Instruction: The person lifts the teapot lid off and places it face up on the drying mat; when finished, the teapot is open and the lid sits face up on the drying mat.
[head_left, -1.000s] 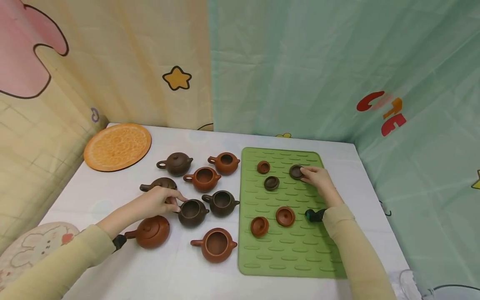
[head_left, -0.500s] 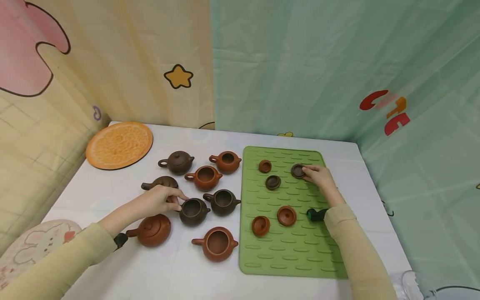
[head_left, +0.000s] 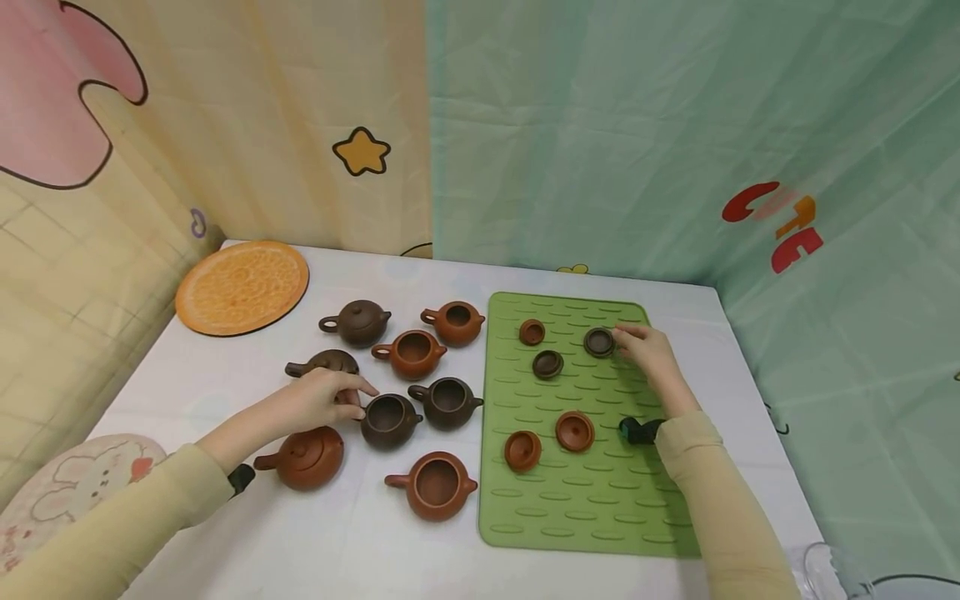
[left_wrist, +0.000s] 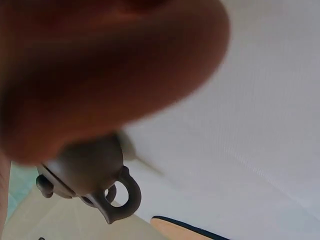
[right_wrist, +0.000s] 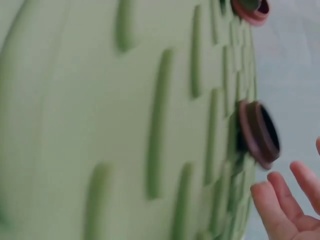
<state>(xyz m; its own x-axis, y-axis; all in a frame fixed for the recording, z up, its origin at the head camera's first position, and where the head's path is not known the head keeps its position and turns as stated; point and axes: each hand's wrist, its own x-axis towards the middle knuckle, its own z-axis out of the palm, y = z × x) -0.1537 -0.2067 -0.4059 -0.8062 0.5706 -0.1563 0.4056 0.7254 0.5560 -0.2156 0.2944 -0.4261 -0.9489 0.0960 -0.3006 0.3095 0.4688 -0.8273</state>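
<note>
In the head view my left hand (head_left: pixel 318 402) pinches the handle side of a dark lidless teapot (head_left: pixel 390 422); its handle is hidden by the fingers. My right hand (head_left: pixel 654 360) is beside a dark teapot lid (head_left: pixel 599 342), which lies upside down on the green mat (head_left: pixel 570 517). The right wrist view shows the fingertips (right_wrist: pixel 262 192) spread and apart from the lid (right_wrist: pixel 259 132). Another dark lid (head_left: pixel 547 364) and three reddish lids, one of them nearest the front (head_left: pixel 522 451), also lie on the mat. Blurred fingers fill much of the left wrist view.
Around my left hand stand more teapots: a lidded reddish one (head_left: pixel 309 458), a lidless reddish one (head_left: pixel 437 486), a dark lidless one (head_left: pixel 447 403) and several behind. An orange round mat (head_left: pixel 242 287) lies back left, a rabbit-print mat (head_left: pixel 82 492) front left.
My right hand has let go of the dark lid and drawn slightly to the right. The lid stays on the mat. My left hand keeps its grip on the dark teapot.
</note>
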